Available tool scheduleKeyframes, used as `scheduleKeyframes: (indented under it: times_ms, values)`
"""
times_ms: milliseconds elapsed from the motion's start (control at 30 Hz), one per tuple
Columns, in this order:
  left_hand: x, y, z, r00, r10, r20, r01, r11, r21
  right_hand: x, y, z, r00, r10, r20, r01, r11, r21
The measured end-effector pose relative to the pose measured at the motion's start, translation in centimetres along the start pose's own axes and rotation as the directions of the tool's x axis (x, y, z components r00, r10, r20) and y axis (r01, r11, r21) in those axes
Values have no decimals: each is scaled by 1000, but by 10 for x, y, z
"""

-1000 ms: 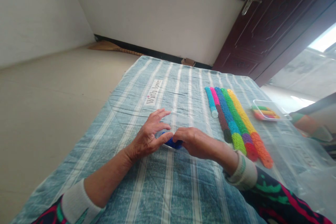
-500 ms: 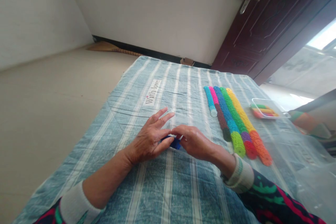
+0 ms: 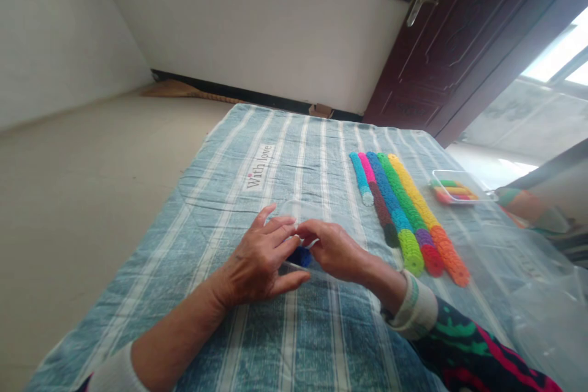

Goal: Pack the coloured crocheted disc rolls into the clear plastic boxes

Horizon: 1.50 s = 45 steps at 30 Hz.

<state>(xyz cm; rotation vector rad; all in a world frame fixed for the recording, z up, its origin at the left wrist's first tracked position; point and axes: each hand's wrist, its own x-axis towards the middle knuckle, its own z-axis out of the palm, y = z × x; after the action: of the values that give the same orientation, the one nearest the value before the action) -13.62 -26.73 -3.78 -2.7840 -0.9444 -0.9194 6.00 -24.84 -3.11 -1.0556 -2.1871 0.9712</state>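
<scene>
One change is seen at the left hand [image 3: 257,260]: its thumb, laid beside the dark blue pieces [image 3: 302,256] half a second ago, has been swung down and away from the fingers. The blue is now framed between thumb and index finger — a sign, it would seem, that the pieces are being adjusted rather than left alone.

The left forearm is stretched in from the lower left, with the back of the hand turned up. Its fingers are loosely fanned, the thumb spread well apart. The dark blue pieces are placed between the hands, low in a see-through plastic container [image 3: 296,204] set on a blue-and-white striped cloth [image 3: 184,245].

The right hand [image 3: 337,248] is reached in from the right, knuckles up, wrist slightly bent. Its fingers are curled, with the tips brought near the left fingertips; whether anything is pinched cannot be told.

Farther right, five rows of textured coloured discs [image 3: 399,214] are laid side by side. Beyond them, orange, yellow and green pieces [image 3: 454,191] are held in a clear box [image 3: 462,201].
</scene>
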Motion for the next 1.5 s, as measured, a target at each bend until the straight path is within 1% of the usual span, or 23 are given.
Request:
scheduleKeyframes:
  times_ms: [133,267,333,433,467,533,600,633,667,767,833,900,1000,1100,1300,1500]
  values:
    - [2,3,0,1000,12,-22,-12,1000,-9,2,2,1,1000,29,3,-29,999,-22]
    - [3,5,1,999,-11,-51,8,999,-44,5,0,0,1000,-11,17,13,996,-92]
    - [4,4,1,998,-8,-65,4,999,-47,5,-4,-4,999,-37,-14,35,989,-143]
    - [4,3,2,998,18,-67,-21,999,-35,2,-9,-21,983,-96,-156,66,980,-190]
    - [3,2,3,997,18,-77,-21,999,-38,0,-8,-29,968,-119,-219,73,976,-206]
    - [3,1,5,993,2,-117,-9,998,-58,-3,0,-50,921,-154,-357,59,962,-265]
    - [2,1,6,988,-16,-155,4,997,-78,-7,15,-73,866,-158,-475,-22,936,-351]
    - [2,1,7,987,-17,-160,4,997,-82,-8,24,-84,851,-136,-507,-89,914,-395]
    - [1,1,7,988,-13,-157,0,997,-83,-10,33,-94,851,-96,-517,-166,884,-438]
    - [0,0,7,989,-6,-146,-7,996,-89,-14,57,-114,863,75,-499,-375,757,-536]
    - [0,0,8,989,-11,-149,-4,996,-95,-15,66,-119,865,174,-470,-449,687,-572]
    - [0,0,8,987,-15,-159,0,995,-97,-14,71,-121,865,240,-440,-481,644,-595]
    - [0,-1,9,987,-20,-158,6,996,-94,-9,74,-121,872,295,-390,-487,603,-632]
    - [0,-2,9,987,-17,-158,2,996,-93,-3,75,-123,876,317,-363,-482,586,-651]
    - [-1,-3,7,992,-13,-123,2,996,-94,2,80,-127,875,335,-351,-484,582,-653]
    - [-2,-3,8,992,-9,-128,-3,995,-97,4,84,-130,879,350,-322,-474,588,-655]
